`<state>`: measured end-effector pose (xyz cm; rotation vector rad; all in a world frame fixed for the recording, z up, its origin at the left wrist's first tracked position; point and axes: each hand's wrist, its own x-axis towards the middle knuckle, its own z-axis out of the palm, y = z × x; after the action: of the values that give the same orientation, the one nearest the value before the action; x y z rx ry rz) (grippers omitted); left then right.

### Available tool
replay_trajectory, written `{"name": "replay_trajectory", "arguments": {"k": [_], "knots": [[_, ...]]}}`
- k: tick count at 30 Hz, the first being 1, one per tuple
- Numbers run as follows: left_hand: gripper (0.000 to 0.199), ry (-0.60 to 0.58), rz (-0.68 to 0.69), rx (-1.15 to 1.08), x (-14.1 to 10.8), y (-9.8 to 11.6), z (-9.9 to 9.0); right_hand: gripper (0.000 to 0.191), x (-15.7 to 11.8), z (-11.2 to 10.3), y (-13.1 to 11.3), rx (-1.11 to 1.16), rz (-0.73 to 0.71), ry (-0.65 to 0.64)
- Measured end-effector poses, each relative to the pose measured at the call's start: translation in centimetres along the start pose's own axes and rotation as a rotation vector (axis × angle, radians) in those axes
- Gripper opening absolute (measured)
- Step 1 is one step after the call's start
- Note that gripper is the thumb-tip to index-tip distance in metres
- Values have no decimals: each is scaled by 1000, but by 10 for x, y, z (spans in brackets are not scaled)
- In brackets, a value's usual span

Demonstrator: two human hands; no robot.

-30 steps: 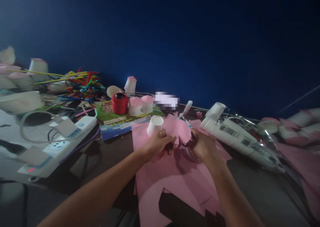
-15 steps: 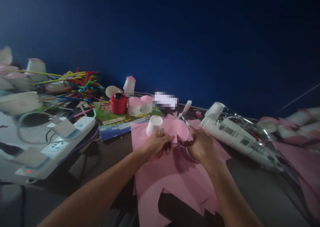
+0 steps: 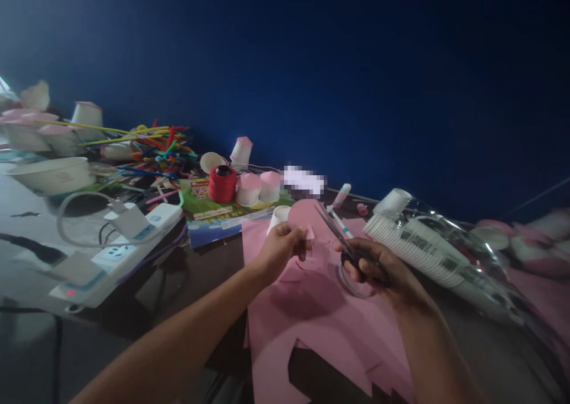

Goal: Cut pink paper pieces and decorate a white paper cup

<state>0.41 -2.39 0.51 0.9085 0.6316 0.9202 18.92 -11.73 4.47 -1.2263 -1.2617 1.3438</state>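
Note:
My left hand (image 3: 285, 249) is closed, pinching a small piece of pink paper (image 3: 310, 233) between thumb and fingers. Scissors (image 3: 341, 236) are held in my right hand (image 3: 369, 264), their blades pointing up and to the left. Just behind my left hand a white paper cup (image 3: 280, 215) is partly hidden. A rounded pink paper piece (image 3: 307, 211) lies beyond the fingers, left of the blades. Large pink sheets (image 3: 320, 321) spread under both hands. Below the scissors a roll of tape (image 3: 351, 282) rests on the pink paper.
Behind stand a red thread spool (image 3: 222, 185) and pink-topped cups (image 3: 248, 190) on a colourful packet (image 3: 200, 220). Stacked cups in plastic (image 3: 418, 246) lie at right. A power strip (image 3: 120, 255), a bowl (image 3: 51, 175) and pipe cleaners (image 3: 164, 142) are at left.
My right hand has drawn away rightward and the scissors now show clearly. The rounded pink piece, earlier between the hands, now lies farther back. The whole view has shifted slightly.

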Motion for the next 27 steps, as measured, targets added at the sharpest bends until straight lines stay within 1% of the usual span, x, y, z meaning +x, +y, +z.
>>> {"name": "replay_trajectory", "arguments": {"k": [3,12,15,22,27], "knots": [[24,27,14,-25,1,3,0,60,0,-3,0,19,44,-34],[22,35,79,-98,0,5,1,48,1,-13,8,38,130,-131],[23,26,100,-113,0,5,1,47,2,-15,11,49,129,-148],[23,26,125,-129,0,5,1,46,2,-18,15,60,132,-137],[24,-7,141,-127,1,2,1,45,5,-17,19,77,115,-166]]}}
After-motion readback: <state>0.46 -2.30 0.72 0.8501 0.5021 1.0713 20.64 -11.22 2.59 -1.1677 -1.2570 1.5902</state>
